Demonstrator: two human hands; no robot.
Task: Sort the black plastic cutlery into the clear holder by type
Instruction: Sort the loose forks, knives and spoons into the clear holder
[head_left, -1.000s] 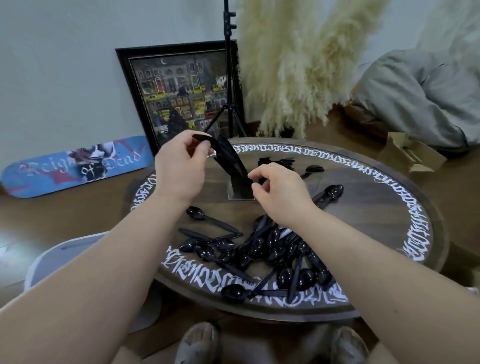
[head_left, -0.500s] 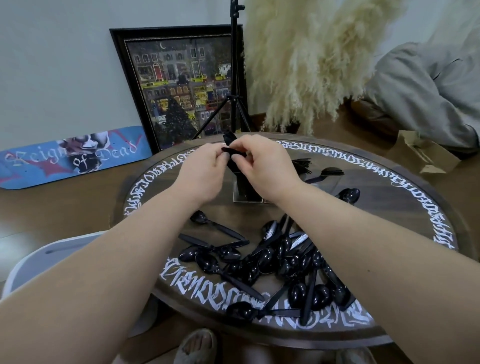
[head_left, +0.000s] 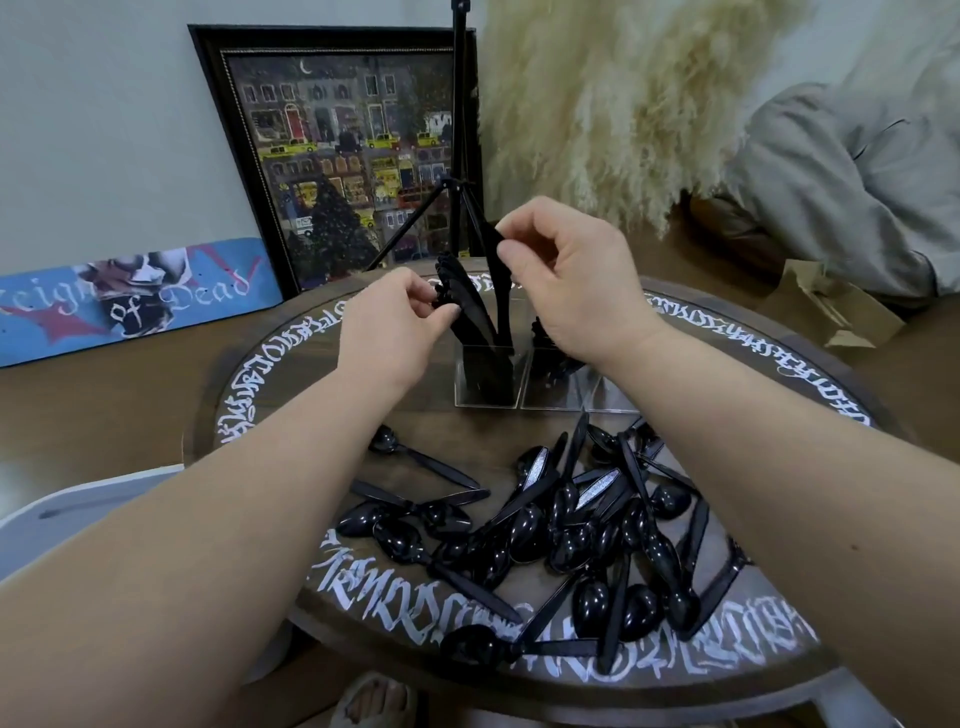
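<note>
While a person is sitting at a round wooden table (head_left: 727, 364) ringed with white calligraphy, both hands are working at a clear holder (head_left: 488, 379) standing at the middle of the table, just beyond the wrists. The right hand (head_left: 566, 280) is pinching the top of a single black piece of cutlery (head_left: 501, 296) between thumb and curled fingers, keeping it upright over the holder's left compartment, apparently so that it can slide straight down. Which type this piece is cannot be told, since its lower end is hidden. The left hand (head_left: 395, 322) is pinching the tops of the bundle of black cutlery (head_left: 462, 296) already standing in that compartment; these are fanning out to the left, so the grip is probably steadying them and making room. A second compartment just to the right is also holding dark pieces, mostly hidden behind the right wrist. Near the person, a loose pile of black spoons (head_left: 571, 535) is lying tangled on the table, seemingly waiting to be sorted. Far behind are leaning a framed painting (head_left: 343, 150), a skateboard deck (head_left: 130, 296), a black tripod (head_left: 457, 130) and pale pampas grass (head_left: 623, 104).
</note>
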